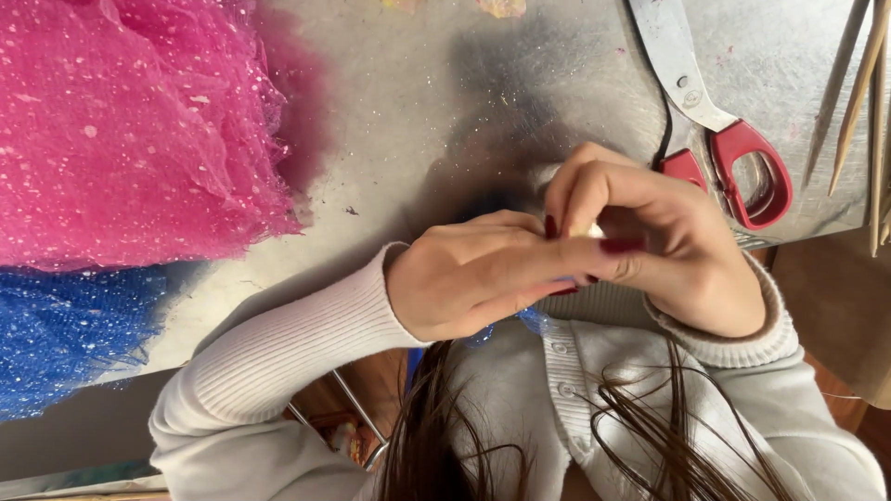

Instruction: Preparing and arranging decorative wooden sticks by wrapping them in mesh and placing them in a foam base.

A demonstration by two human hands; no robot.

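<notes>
The left hand [464, 278] and the right hand [668, 250] meet at the centre of the view, over the near edge of the grey bench [418, 111]. Between their fingertips there is a small pale piece [587, 229]; it is mostly hidden, so I can only guess that it is a bit of folded material. The grip of each hand is nearly closed on it: the right index finger curls down from 12 o'clock, and the left fingers reach in from 9 o'clock, so the piece lies at the 3 o'clock end of the left hand. A scrap of blue glitter tulle [531, 320] shows under the left palm, at 6 o'clock from the pinch. Both hands are equally near to the piece.

The red-handled scissors [724, 139] lie at 2 o'clock from the hands, just beside the right hand, blades pointing to 12 o'clock. Wooden sticks [858, 93] lie at the far right. Pink glitter tulle [130, 121] and a blue tulle heap [65, 334] lie well apart at 9 to 10 o'clock.
</notes>
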